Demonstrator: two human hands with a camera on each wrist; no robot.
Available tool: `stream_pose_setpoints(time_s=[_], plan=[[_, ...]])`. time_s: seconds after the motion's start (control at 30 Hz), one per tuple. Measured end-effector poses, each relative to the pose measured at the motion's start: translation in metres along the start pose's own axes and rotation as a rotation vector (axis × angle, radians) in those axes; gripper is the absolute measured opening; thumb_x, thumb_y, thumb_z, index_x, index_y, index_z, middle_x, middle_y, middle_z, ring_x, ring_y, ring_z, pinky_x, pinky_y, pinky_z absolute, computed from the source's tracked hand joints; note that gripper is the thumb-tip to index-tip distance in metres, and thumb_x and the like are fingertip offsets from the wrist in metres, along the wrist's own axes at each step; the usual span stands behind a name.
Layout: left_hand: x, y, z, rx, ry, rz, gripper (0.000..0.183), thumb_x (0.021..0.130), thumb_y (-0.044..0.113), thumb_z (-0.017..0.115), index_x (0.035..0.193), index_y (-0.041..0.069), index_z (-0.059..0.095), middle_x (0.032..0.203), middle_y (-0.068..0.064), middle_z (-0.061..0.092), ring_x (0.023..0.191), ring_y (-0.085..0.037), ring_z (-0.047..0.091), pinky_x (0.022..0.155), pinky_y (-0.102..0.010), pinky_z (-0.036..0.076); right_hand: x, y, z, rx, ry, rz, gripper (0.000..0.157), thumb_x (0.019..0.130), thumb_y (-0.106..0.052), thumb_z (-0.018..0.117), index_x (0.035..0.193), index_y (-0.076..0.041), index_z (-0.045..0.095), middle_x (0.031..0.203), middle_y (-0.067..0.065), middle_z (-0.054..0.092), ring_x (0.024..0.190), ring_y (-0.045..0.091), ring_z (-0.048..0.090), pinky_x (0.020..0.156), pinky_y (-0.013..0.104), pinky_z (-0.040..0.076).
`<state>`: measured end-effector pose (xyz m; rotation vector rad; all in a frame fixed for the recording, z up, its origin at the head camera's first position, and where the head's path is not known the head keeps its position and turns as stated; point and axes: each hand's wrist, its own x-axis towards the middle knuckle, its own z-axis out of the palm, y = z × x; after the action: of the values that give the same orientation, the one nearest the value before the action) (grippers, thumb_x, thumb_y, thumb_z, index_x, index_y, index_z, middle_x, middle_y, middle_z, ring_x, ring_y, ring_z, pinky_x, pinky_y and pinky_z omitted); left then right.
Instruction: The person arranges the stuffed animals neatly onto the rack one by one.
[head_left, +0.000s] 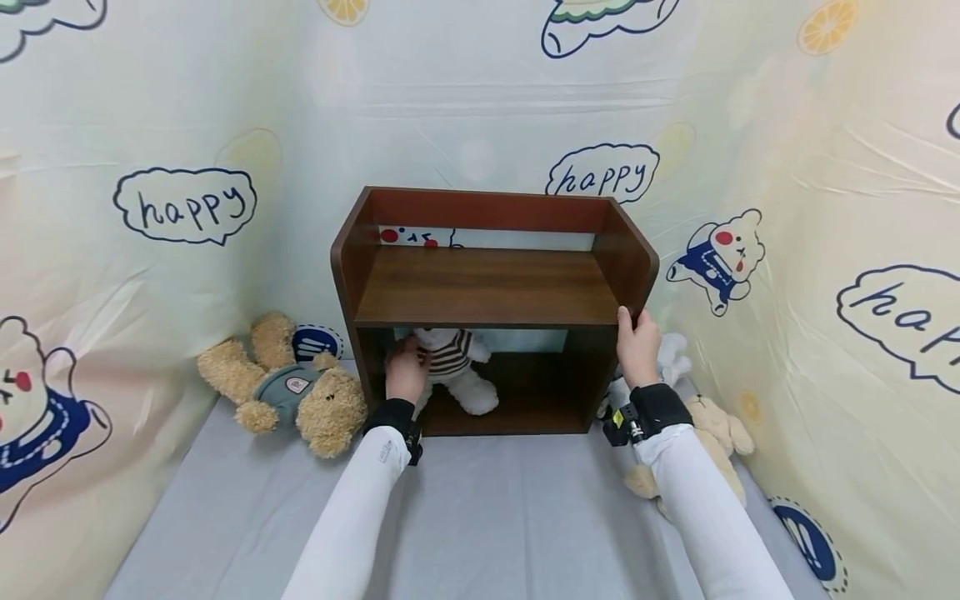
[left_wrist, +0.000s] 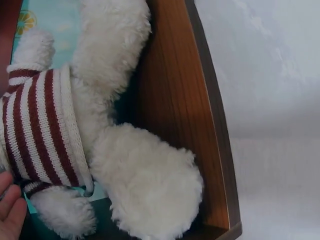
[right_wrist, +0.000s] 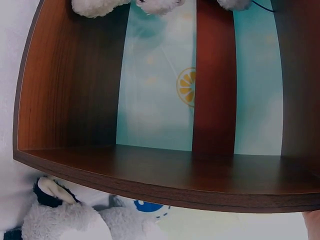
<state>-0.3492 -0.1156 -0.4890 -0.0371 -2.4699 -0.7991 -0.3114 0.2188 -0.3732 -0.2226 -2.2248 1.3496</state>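
A white plush toy (head_left: 468, 390) in a brown-striped knit sweater (left_wrist: 42, 127) is in the lower compartment of a dark brown wooden shelf (head_left: 487, 287), near its left wall. My left hand (head_left: 406, 372) reaches into that compartment and holds the toy at its side; some fingertips (left_wrist: 15, 207) show beside the sweater's sleeve. The toy's head is mostly hidden under the middle board. My right hand (head_left: 639, 346) grips the front edge of the shelf's right side panel, thumb on the inner side. In the right wrist view only a bit of this hand shows.
Left of the shelf, a tan teddy bear (head_left: 288, 396) in a grey-green shirt lies on its side. A grey plush toy (right_wrist: 65, 222) and a cream plush toy (head_left: 712, 442) are on the right, partly behind my forearm. A grey cloth (head_left: 487, 517) covers the table; printed curtains (head_left: 450, 108) surround it.
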Motion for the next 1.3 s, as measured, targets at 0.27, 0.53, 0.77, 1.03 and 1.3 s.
stream_pose_setpoints(time_s=[0.27, 0.53, 0.77, 1.03, 1.3], plan=[[0.001, -0.001, -0.006, 0.059, -0.17, 0.076, 0.031, 0.087, 0.013, 0.06, 0.113, -0.003, 0.053, 0.1, -0.023, 0.061, 0.089, -0.036, 0.058, 0.071, -0.045, 0.049, -0.001, 0.0, -0.001, -0.005, -0.002, -0.003, 0.034, 0.096, -0.025, 0.043, 0.107, 0.006, 0.052, 0.098, 0.02, 0.054, 0.086, 0.028, 0.045, 0.071, 0.034, 0.034], [0.005, -0.003, -0.015, 0.133, -0.396, 0.15, 0.023, 0.089, 0.014, 0.057, 0.107, 0.001, 0.057, 0.09, -0.013, 0.064, 0.082, -0.027, 0.06, 0.069, -0.04, 0.049, -0.001, 0.0, -0.001, -0.021, 0.007, -0.009, 0.035, 0.096, -0.024, 0.043, 0.109, 0.007, 0.052, 0.1, 0.022, 0.055, 0.087, 0.029, 0.045, 0.074, 0.037, 0.036], [0.008, -0.004, -0.022, 0.17, -0.565, 0.209, 0.008, 0.088, 0.012, 0.056, 0.088, 0.006, 0.061, 0.082, -0.008, 0.062, 0.076, -0.023, 0.058, 0.069, -0.038, 0.048, 0.0, 0.0, 0.0, -0.03, 0.021, -0.017, 0.032, 0.096, -0.023, 0.044, 0.103, 0.007, 0.053, 0.093, 0.02, 0.054, 0.084, 0.029, 0.045, 0.071, 0.036, 0.035], [0.012, -0.003, -0.022, 0.162, -0.754, 0.276, 0.01, 0.085, 0.007, 0.056, 0.075, 0.007, 0.059, 0.069, 0.0, 0.052, 0.063, -0.013, 0.046, 0.061, -0.029, 0.042, 0.001, 0.0, 0.0, -0.037, 0.02, -0.016, 0.034, 0.096, -0.024, 0.044, 0.105, 0.007, 0.053, 0.096, 0.021, 0.055, 0.086, 0.029, 0.046, 0.074, 0.037, 0.036], [0.013, 0.004, -0.024, 0.253, -0.899, 0.274, 0.013, 0.087, 0.014, 0.059, 0.074, 0.01, 0.056, 0.067, 0.001, 0.05, 0.059, -0.013, 0.044, 0.056, -0.026, 0.037, 0.0, -0.001, 0.001, -0.022, 0.015, 0.0, 0.034, 0.096, -0.026, 0.044, 0.106, 0.005, 0.054, 0.093, 0.019, 0.054, 0.084, 0.028, 0.045, 0.07, 0.033, 0.035]])
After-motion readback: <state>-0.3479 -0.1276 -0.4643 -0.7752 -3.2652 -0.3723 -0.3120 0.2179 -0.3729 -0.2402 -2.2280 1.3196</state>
